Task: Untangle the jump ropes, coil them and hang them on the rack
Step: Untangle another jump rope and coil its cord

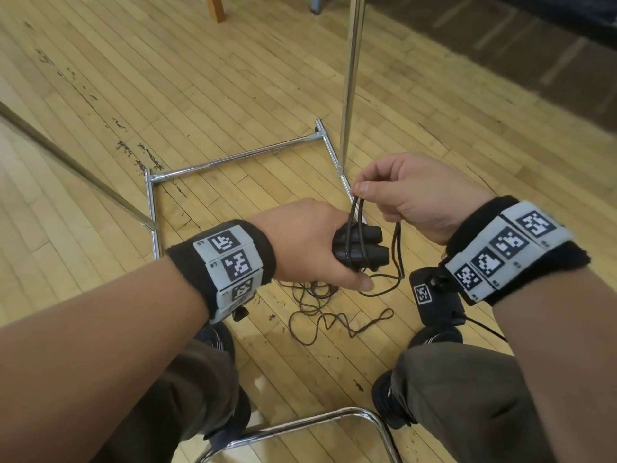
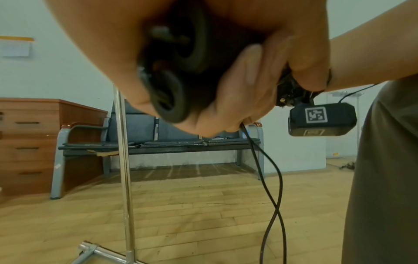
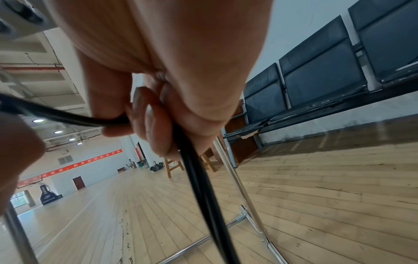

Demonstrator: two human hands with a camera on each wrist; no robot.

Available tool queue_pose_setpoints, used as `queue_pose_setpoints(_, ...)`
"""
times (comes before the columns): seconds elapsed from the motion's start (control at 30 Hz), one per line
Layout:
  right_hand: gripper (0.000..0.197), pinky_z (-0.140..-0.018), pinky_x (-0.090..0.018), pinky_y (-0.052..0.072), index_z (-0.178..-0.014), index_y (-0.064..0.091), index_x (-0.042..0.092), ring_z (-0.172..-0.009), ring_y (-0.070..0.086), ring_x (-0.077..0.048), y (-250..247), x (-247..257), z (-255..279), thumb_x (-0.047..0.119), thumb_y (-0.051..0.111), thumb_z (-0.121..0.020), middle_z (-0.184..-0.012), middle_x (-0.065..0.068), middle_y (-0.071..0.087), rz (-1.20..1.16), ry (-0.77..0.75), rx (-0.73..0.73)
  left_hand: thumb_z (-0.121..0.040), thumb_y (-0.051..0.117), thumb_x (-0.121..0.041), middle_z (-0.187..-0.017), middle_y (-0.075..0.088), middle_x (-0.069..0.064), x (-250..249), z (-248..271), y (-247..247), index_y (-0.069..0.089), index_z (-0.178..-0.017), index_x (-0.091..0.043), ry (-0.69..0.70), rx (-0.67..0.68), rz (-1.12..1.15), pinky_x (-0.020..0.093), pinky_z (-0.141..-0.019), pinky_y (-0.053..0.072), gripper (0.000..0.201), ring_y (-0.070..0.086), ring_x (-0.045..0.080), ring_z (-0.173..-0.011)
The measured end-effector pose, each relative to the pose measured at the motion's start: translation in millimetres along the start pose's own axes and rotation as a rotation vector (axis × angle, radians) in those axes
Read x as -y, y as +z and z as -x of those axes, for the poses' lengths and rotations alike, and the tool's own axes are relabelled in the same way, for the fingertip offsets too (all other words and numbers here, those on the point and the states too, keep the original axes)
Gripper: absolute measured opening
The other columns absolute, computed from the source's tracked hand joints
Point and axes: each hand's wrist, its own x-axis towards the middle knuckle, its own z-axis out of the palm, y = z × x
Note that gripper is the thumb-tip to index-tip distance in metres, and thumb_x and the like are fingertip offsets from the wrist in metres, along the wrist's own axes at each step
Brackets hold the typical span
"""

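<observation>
My left hand (image 1: 310, 242) grips a bundle of black jump rope handles (image 1: 362, 247), whose round ends (image 2: 172, 85) fill the left wrist view. My right hand (image 1: 410, 195) pinches several strands of thin black rope (image 1: 355, 208) just above the handles; the right wrist view shows the rope (image 3: 199, 178) running through its fingers. More rope hangs from both hands and lies in a loose tangle (image 1: 334, 312) on the floor between my feet. The chrome rack (image 1: 349, 91) stands right in front, its upright pole behind my right hand.
The rack's base frame (image 1: 233, 157) lies on the wooden floor ahead, with a second slanted pole (image 1: 73, 165) at left. A chrome chair frame (image 1: 317, 426) curves under my knees. A bench with dark seats (image 2: 158, 141) and a wooden cabinet (image 2: 29, 142) stand by the wall.
</observation>
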Motion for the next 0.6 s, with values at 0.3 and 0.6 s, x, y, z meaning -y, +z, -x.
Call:
queue_pose_setpoints(0.3,0.021,-0.057,-0.031,0.044,-0.094,0.057,0.03,-0.061,0.054,-0.011,21.2,-11.0,-8.1,0.046,0.046,-0.101,-0.073,0.008,0.057,0.505,-0.008,-0.228,-0.076,0.076,-0.07,-0.065,0.062,-0.008,-1.9,-6.7,5.9,0.058,-0.079,-0.031,-0.078,-0.058,0.057,0.017,-0.049,0.038,0.043,0.058,0.005,-0.056)
queue_pose_setpoints(0.6,0.028,-0.054,-0.025,0.043,-0.102,0.066,0.018,-0.055,0.044,-0.007,1.7,-7.6,-4.0,0.04,0.07,-0.085,-0.067,0.009,0.049,-0.096,0.043,0.041,-0.077,0.08,-0.068,-0.061,0.06,-0.014,2.9,-4.4,-0.6,0.06,-0.08,-0.028,0.001,0.022,0.171,0.013,-0.05,0.041,0.045,0.056,0.002,-0.056)
